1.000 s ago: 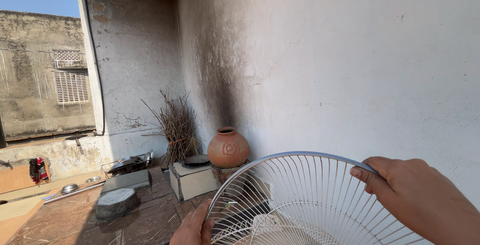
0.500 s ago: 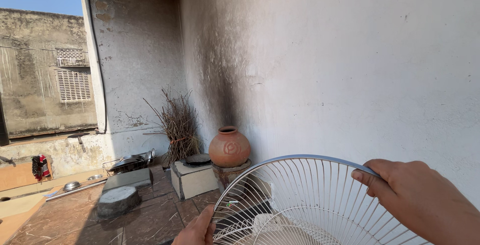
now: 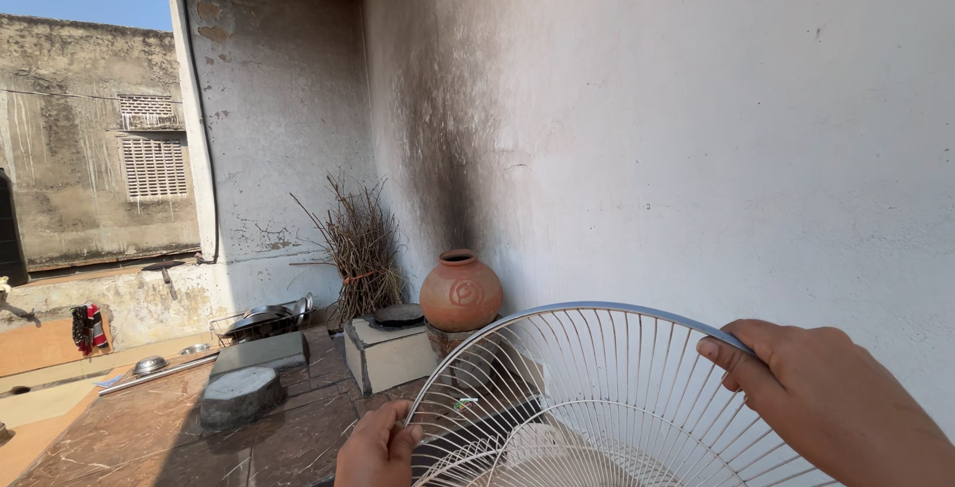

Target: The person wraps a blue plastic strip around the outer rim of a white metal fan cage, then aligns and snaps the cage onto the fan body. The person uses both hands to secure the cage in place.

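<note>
no packages, labels, signs, screens visible

- The left hand (image 3: 376, 447) is bare, without ring or glove; only its upper part shows above the bottom edge.
- The right hand (image 3: 826, 402) is bare too, with short, plain nails.
- The right wrist carries no sleeve, watch or band.

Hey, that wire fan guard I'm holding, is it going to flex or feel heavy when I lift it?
Probably light: the fan guard is mostly thin spokes and open gaps. It may flex somewhat, since the left hand and right hand grip only its rim. The smooth metal rim could be slippery.
</note>
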